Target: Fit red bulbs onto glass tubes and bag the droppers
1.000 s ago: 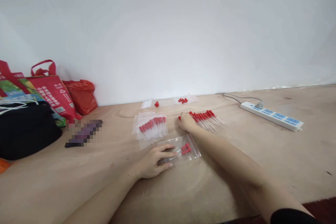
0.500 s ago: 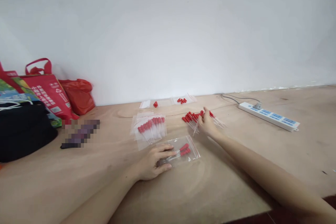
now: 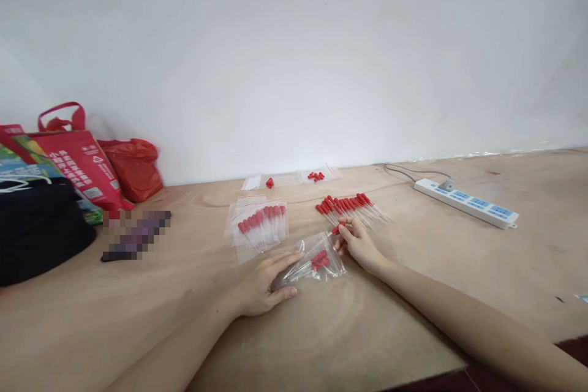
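My left hand (image 3: 266, 285) rests on a clear zip bag (image 3: 334, 269), its thumb and fingers spread apart at the bag's lower left end. Inside the bag lie a few glass droppers with red bulbs (image 3: 320, 260). At the bag's upper right corner, my right hand (image 3: 358, 246) pinches a dropper (image 3: 339, 228) by its red bulb; the dropper's thin tip points left toward the bag's mouth. Just beyond that hand is a row of loose droppers (image 3: 351, 203) with red bulbs. Several filled bags (image 3: 261, 220) overlap in a fan beyond my left hand.
Near the wall are small bags with loose red bulbs (image 3: 316, 176) and a single red cluster (image 3: 269, 182). A white power strip (image 3: 466, 201) with a grey cable lies right. Red shopping bags (image 3: 82, 165), a black bag (image 3: 43, 229) and a blurred dark object (image 3: 138, 236) are left.
My right hand has come from the loose row back toward me and left, bringing a dropper to the bag's mouth. My left hand stays on the bag, whose open end now looks raised.
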Available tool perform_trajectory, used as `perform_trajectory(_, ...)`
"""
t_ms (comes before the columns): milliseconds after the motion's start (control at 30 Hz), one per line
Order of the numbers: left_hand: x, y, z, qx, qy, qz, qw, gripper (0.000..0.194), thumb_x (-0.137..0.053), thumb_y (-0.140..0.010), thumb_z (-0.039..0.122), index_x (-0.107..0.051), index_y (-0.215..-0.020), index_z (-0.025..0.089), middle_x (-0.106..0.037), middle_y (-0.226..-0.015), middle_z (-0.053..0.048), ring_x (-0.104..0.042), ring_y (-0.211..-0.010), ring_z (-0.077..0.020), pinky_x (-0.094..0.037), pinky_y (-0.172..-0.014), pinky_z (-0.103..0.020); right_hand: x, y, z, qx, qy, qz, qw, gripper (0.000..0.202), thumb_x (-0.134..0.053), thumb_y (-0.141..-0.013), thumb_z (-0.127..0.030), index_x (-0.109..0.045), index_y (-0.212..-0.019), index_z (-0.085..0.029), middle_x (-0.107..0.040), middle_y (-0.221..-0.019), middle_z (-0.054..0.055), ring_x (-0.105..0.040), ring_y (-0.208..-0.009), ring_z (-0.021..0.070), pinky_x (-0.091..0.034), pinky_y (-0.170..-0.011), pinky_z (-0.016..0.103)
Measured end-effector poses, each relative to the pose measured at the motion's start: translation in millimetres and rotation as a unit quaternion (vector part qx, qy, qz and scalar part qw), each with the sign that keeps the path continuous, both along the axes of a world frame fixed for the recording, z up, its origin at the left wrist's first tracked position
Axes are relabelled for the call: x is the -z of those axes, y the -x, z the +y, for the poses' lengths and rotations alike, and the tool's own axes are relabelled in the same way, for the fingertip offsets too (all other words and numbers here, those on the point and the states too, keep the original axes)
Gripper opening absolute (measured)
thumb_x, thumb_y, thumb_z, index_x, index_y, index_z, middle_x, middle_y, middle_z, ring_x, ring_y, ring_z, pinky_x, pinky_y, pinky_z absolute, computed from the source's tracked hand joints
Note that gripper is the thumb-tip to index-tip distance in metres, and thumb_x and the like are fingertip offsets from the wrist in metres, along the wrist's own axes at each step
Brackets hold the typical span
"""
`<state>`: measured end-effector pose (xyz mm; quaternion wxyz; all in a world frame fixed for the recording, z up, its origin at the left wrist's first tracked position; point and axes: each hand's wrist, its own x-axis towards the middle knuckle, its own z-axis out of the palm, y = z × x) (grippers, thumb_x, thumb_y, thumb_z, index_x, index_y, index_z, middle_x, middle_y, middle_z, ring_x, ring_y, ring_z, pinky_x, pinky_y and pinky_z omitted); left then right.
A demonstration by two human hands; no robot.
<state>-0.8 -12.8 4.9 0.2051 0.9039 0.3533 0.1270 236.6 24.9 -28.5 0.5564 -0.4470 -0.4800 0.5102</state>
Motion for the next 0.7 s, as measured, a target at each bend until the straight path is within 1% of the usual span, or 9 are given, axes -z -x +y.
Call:
perform_trajectory(100,0.7,0.4,0.0,-0.004,0.0,0.01,1.0,0.055,-0.048,-0.081,0.039,-0.03,-0.131,0.025,-0.037,-0.134,-0.005,-0.034,-0.122,-0.0228,-0.03,-0.1,-0.041,-1.9,-0.9,-4.0,-0.058,-0.011,-0.038,0.998,0.036,-0.053,-0.067,-0.046,-0.034,-0.087,-0.022,-0.045,-0.056,-0.011,-0.041,-0.03,0.0054,-0.025,-0.027,0.016)
perform_trajectory(167,1.3,0.8,0.2,-0.005,0.001,0.011,1.0,0.054,-0.048,-0.081,0.039,-0.03,-0.131,0.024,-0.038,-0.134,-0.005,-0.034,-0.122,-0.023,-0.03,-0.1,-0.041,-2.2,-1.8,-5.0,-0.083,-0.023,-0.052,0.995,0.038,-0.055,-0.066,-0.047,-0.034,-0.085,-0.022,-0.047,-0.058,-0.01,-0.038,-0.028,0.004,-0.021,-0.026,0.015)
perform_trajectory(233,1.6,1.0,0.3,-0.003,0.001,0.008,1.0,0.054,-0.048,-0.081,0.04,-0.031,-0.13,0.024,-0.038,-0.134,-0.006,-0.034,-0.122,-0.0233,-0.03,-0.1,-0.041,-0.9,-2.6,-5.0,-0.102,-0.03,-0.064,0.992,0.037,-0.059,-0.065,-0.046,-0.036,-0.081,-0.022,-0.05,-0.06,-0.009,-0.038,-0.029,0.0035,-0.023,-0.028,0.016)
perform_trajectory(300,1.6,0.9,0.5,0.0,0.002,0.002,1.0,0.054,-0.048,-0.081,0.039,-0.032,-0.13,0.024,-0.039,-0.133,-0.006,-0.035,-0.121,-0.0233,-0.03,-0.1,-0.041,1.4,-3.6,-4.4,-0.121,-0.027,-0.095,0.988,0.035,-0.061,-0.064,-0.045,-0.04,-0.077,-0.021,-0.05,-0.055,-0.008,-0.039,-0.032,0.0043,-0.026,-0.031,0.016)
perform_trajectory(400,1.5,0.5,0.8,0.0,0.003,-0.005,1.0,0.052,-0.048,-0.081,0.038,-0.033,-0.129,0.025,-0.04,-0.132,-0.005,-0.036,-0.121,-0.0228,-0.031,-0.1,-0.04,4.8,-5.3,-3.1,-0.125,-0.056,-0.182,0.974,0.03,-0.065,-0.063,-0.042,-0.049,-0.072,-0.018,-0.047,-0.049,-0.006,-0.038,-0.037,0.0054,-0.028,-0.036,0.017)
perform_trajectory(500,1.7,-0.1,1.1,-0.001,0.007,-0.006,1.0,0.052,-0.048,-0.081,0.037,-0.033,-0.129,0.025,-0.04,-0.132,-0.005,-0.036,-0.121,-0.0227,-0.031,-0.1,-0.04,5.7,-5.6,-2.1,-0.085,-0.136,-0.268,0.95,0.025,-0.066,-0.063,-0.038,-0.059,-0.07,-0.015,-0.055,-0.067,0.001,-0.044,-0.05,0.0073,-0.035,-0.044,0.019)
perform_trajectory(567,1.6,-0.6,1.2,0.0,0.005,-0.006,1.0,0.052,-0.049,-0.081,0.037,-0.034,-0.129,0.025,-0.041,-0.132,-0.005,-0.036,-0.12,-0.0229,-0.031,-0.099,-0.04,5.7,-5.0,-1.0,-0.067,-0.164,-0.304,0.936,0.022,-0.062,-0.068,-0.037,-0.064,-0.072,-0.015,-0.057,-0.076,0.004,-0.048,-0.06,0.0102,-0.039,-0.054,0.022)
perform_trajectory(633,1.2,-1.0,1.1,0.002,-0.001,-0.01,1.0,0.051,-0.049,-0.081,0.037,-0.034,-0.128,0.024,-0.042,-0.131,-0.006,-0.037,-0.12,-0.0228,-0.031,-0.099,-0.04,6.0,-4.6,0.6,-0.08,-0.16,-0.313,0.933,0.025,-0.057,-0.072,-0.038,-0.065,-0.068,-0.015,-0.057,-0.071,0.004,-0.051,-0.064,0.0124,-0.041,-0.059,0.024)
perform_trajectory(700,0.7,-1.2,0.9,0.005,-0.005,-0.014,1.0,0.051,-0.049,-0.081,0.037,-0.035,-0.128,0.024,-0.043,-0.13,-0.005,-0.038,-0.119,-0.0224,-0.032,-0.099,-0.04,6.3,-4.7,2.4,-0.112,-0.13,-0.289,0.942,0.032,-0.056,-0.072,-0.042,-0.062,-0.057,-0.014,-0.055,-0.061,0.003,-0.05,-0.061,0.0125,-0.04,-0.056,0.023)
